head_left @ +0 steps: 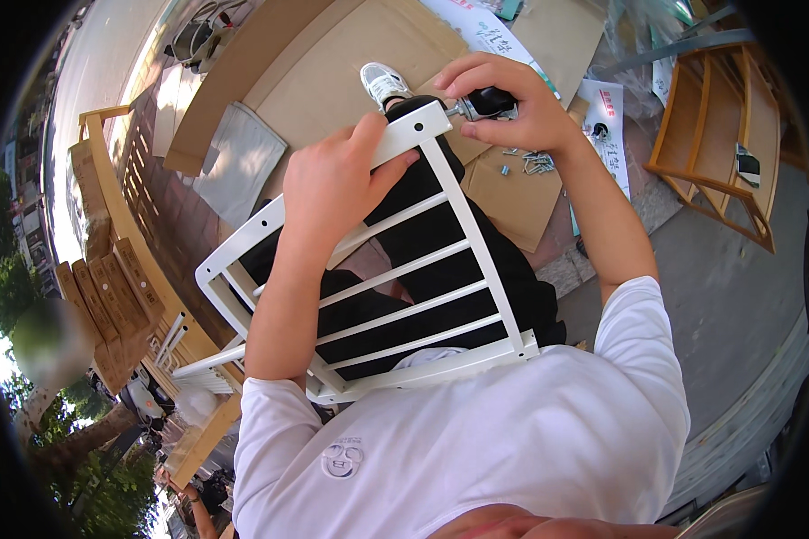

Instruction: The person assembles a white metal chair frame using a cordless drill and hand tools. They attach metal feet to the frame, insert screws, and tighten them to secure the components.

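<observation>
A white slatted rack frame (pixel 473 235) rests across my lap, its top rail tilted up to the right. My left hand (pixel 333 180) is wrapped over that top rail, with the thumb along its near side. In my right hand (pixel 530 106) is a screwdriver with a stubby black handle (pixel 489 101). Its metal shaft meets the right end of the top rail, close to a dark hole. The fastener under its tip is too small to make out.
Several loose screws (pixel 537 163) lie on cardboard (pixel 499 202) to the right. A wooden shelf unit (pixel 692 108) stands far right. At the left are a wooden bench (pixel 157 242) and flat brown boxes (pixel 108 301). Printed sheets (pixel 607 148) lie behind my right arm. Another person's arm (pixel 193 499) shows lower left.
</observation>
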`<state>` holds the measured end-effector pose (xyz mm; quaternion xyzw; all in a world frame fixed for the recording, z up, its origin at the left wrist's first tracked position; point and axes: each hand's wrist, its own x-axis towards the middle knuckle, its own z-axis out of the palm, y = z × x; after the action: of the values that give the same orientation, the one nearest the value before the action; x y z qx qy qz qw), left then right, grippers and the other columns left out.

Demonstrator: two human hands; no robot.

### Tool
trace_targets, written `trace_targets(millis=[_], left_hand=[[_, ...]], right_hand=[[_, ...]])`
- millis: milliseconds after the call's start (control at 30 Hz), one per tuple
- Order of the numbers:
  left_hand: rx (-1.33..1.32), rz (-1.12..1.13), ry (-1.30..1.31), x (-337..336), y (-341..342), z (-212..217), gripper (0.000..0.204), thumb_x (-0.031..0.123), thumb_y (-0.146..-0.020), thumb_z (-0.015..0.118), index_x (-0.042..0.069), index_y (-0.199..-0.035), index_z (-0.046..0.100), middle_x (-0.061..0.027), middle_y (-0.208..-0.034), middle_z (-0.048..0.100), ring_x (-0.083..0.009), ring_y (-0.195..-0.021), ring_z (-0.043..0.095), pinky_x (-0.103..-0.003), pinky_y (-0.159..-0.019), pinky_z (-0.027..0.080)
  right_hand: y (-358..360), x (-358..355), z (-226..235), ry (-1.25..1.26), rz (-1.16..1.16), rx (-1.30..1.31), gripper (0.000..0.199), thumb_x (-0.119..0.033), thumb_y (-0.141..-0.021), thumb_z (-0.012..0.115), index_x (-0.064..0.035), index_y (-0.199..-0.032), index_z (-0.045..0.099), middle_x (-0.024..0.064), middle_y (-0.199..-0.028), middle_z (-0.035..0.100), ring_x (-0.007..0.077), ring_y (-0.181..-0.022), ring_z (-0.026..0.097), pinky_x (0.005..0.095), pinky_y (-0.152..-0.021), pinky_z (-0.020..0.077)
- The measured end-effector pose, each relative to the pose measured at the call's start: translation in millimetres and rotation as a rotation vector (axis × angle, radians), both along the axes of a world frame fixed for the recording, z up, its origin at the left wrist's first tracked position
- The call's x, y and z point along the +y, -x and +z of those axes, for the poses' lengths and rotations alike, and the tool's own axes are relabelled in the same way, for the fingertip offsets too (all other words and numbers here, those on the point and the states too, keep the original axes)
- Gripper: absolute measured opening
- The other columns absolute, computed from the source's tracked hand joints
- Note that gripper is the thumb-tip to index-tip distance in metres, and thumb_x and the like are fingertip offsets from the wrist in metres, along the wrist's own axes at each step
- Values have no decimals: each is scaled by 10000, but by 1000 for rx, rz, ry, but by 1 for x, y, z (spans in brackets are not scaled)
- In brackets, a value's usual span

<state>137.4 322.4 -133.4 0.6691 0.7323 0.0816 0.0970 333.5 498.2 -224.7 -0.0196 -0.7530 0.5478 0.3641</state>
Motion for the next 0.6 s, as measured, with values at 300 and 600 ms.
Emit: trace_targets(millis=[300, 600], left_hand=[[8, 44, 48, -3, 0, 2, 379, 443, -910, 753, 106, -987, 599, -93, -762, 712, -336, -685, 703, -440, -585, 537], [-52, 25, 17, -14, 11, -10, 425, 512, -870, 744, 106, -965, 662, -109, -719, 686, -334, -686, 719, -452, -593, 559]], right_hand=[[3, 1, 24, 87, 73, -385, 303, -103, -831, 739, -54, -1129, 712, 40, -969, 707, 139, -921, 648, 282, -815, 503], [3, 1, -8, -27, 51, -268, 418, 58, -676, 687, -45, -1061, 561, 110, -1065, 582, 244, -992, 577, 332, -937, 455]])
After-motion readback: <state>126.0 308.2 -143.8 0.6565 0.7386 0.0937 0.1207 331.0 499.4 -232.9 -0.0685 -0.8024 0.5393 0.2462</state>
